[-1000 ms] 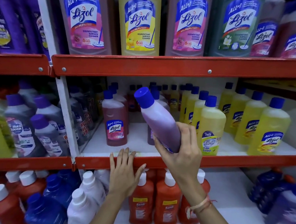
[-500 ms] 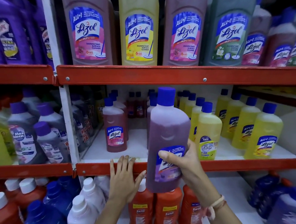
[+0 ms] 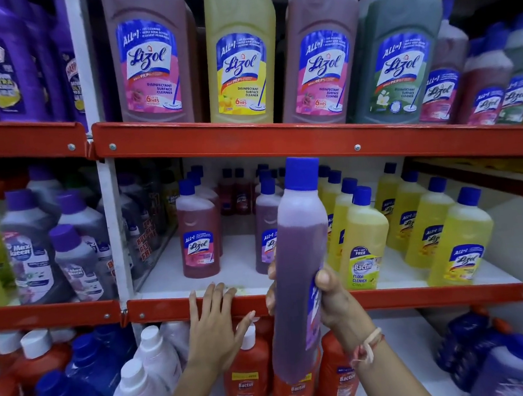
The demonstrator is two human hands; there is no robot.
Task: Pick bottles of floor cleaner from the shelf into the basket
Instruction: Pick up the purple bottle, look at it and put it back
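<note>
My right hand (image 3: 333, 297) grips a purple floor cleaner bottle (image 3: 297, 257) with a blue cap, held upright and edge-on in front of the middle shelf (image 3: 413, 298). My left hand (image 3: 214, 326) rests flat with fingers spread on that shelf's red front edge. More bottles stand on the middle shelf: a pink one (image 3: 198, 232), a purple one (image 3: 266, 228) partly behind the held bottle, and several yellow ones (image 3: 458, 237). The basket is out of view.
Large bottles (image 3: 239, 55) fill the top shelf behind a red rail (image 3: 281, 141). Grey bottles with purple caps (image 3: 30, 245) stand at the left bay. Orange (image 3: 245, 379), white (image 3: 154, 360) and blue bottles crowd the bottom shelf under my hands.
The purple bottle went from tilted on the shelf to upright and out toward me, then turned so its narrow side faces me. My left hand stayed on the shelf edge.
</note>
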